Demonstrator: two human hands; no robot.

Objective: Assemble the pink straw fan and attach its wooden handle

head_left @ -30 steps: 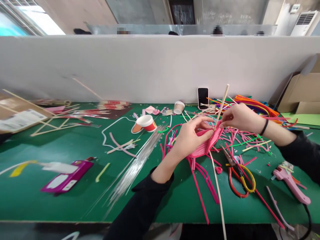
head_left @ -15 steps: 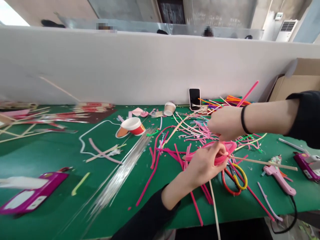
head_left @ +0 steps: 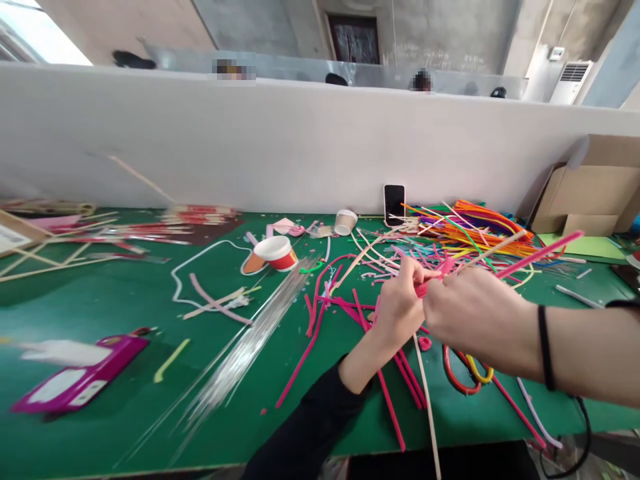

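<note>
Both my hands are together above the right half of the table. My left hand (head_left: 400, 303) is closed on a pink loop shape made of pipe cleaners (head_left: 447, 267), mostly hidden by the fingers. Pressed against it, my right hand (head_left: 473, 317) is closed on a pink pipe cleaner (head_left: 543, 255), whose free end sticks out to the upper right. A thin wooden stick (head_left: 495, 249) also juts from the pink piece. Below the hands are scissors with red and yellow handles (head_left: 463, 377), partly hidden by my right hand, and several loose pink pipe cleaners (head_left: 390, 407).
Several coloured pipe cleaners (head_left: 480, 223) lie heaped at the back right, beside a phone (head_left: 395, 203) and a cardboard box (head_left: 585, 190). Left of centre are a paper cup (head_left: 277, 253) and a bundle of thin wires (head_left: 250, 347). A purple device (head_left: 85, 373) sits front left.
My right hand has come down and to the right, turning the pink piece, and now covers part of the scissors and the glue gun. The camera view has shifted slightly.
</note>
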